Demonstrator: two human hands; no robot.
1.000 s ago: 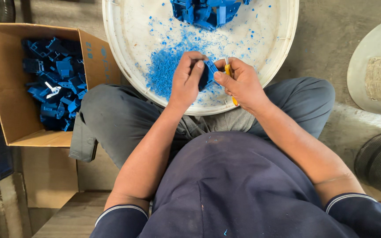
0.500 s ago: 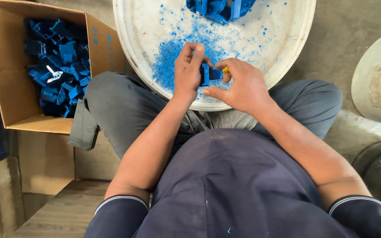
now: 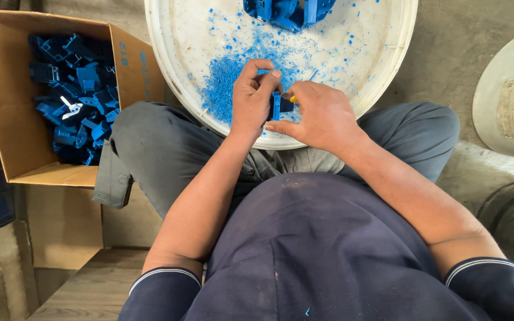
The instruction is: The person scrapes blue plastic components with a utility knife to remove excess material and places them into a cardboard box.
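Observation:
My left hand [image 3: 251, 98] grips a small blue plastic part [image 3: 276, 106] above the near rim of a round white tray [image 3: 174, 77]. My right hand [image 3: 319, 116] presses against the same part and holds a small tool with a yellow handle [image 3: 293, 99], mostly hidden by the fingers. A heap of blue shavings [image 3: 224, 83] lies on the tray just beyond my left hand. More blue plastic parts [image 3: 284, 12] are piled at the tray's far side.
A cardboard box [image 3: 13, 142] at my left holds several blue plastic parts [image 3: 72, 95]. My knees in grey trousers [image 3: 162, 148] sit under the tray. A white round lid [image 3: 507, 101] lies at the right, with a dark drum [image 3: 513, 220] below it.
Both hands have stayed together on the blue part, turning it slightly. The view has shifted, so tray and box sit a little differently in the frame.

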